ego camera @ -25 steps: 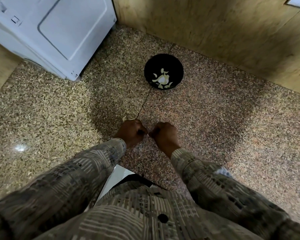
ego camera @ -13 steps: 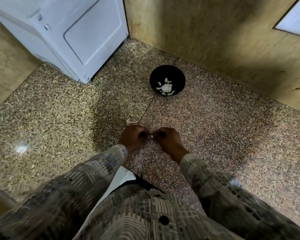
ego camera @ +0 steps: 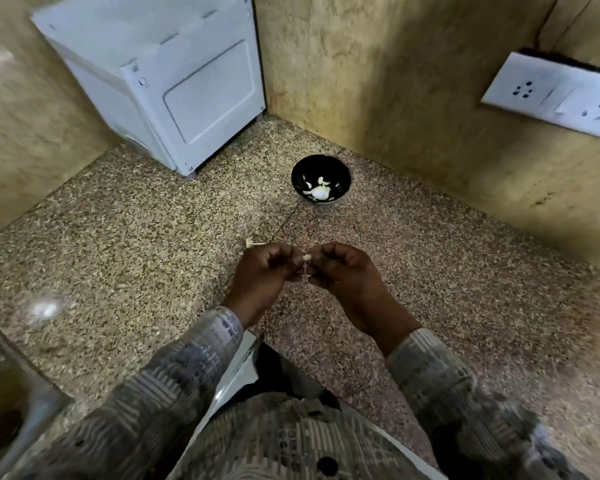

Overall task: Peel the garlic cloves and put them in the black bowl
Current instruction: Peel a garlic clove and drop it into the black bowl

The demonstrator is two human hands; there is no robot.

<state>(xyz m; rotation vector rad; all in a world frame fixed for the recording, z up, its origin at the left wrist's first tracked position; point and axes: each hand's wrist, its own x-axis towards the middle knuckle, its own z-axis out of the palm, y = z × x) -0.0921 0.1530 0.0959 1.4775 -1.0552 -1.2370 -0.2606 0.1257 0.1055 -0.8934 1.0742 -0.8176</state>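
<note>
Where both hands [ego camera: 261, 271] [ego camera: 344, 276] meet (pinching), garlic clove [ego camera: 306, 262] sits.

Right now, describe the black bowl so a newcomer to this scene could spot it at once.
Start at the white appliance in the back corner. Just right of it, near the wall, sits the black bowl, the only dish there, with pale garlic pieces inside.
</note>
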